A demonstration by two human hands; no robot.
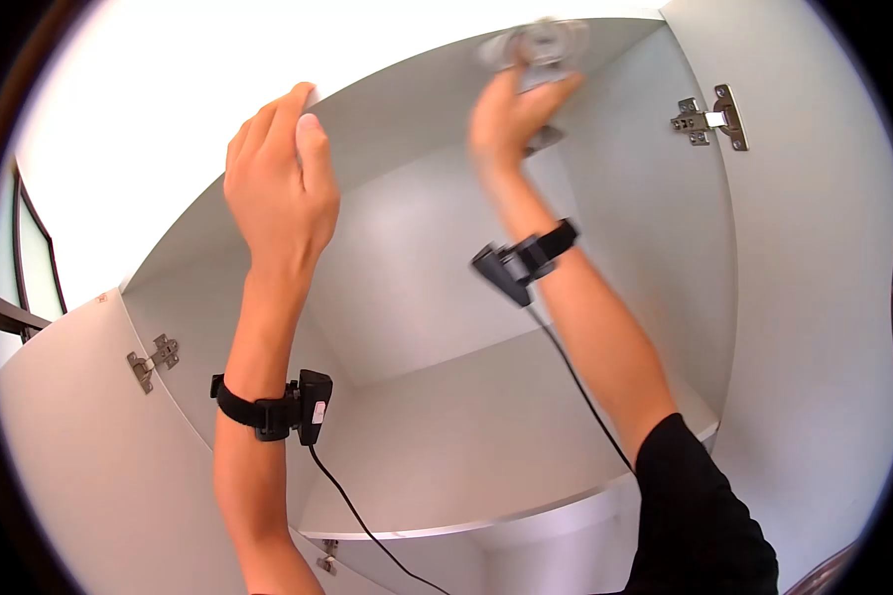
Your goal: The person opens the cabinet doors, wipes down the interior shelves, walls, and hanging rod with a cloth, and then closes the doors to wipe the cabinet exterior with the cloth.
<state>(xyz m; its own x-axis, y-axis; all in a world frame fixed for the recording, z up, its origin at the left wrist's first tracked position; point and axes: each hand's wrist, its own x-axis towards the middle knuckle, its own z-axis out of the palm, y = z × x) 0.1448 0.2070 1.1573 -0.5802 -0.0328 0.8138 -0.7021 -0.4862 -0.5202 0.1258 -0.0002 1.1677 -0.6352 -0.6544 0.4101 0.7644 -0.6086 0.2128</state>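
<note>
My right hand [521, 109] is raised near the top right of the open cabinet. Its fingers are closed around a greyish, shiny rounded object [548, 45], too smeared by motion to name. A small grey part [544, 141] shows just below that hand; whether it belongs to the same object I cannot tell. My left hand [280, 183] is up at the left, its back toward me and its fingers curled together. Its fingertips overlap the top front edge of the cabinet [387, 84]; what they hold, if anything, is hidden.
Both cabinet doors stand open, the left door [69, 426] and the right door [814, 297], on metal hinges [712, 119]. A shelf [486, 436] spans the lower front. Black wrist straps [258, 407] carry small devices with thin trailing cables [357, 516].
</note>
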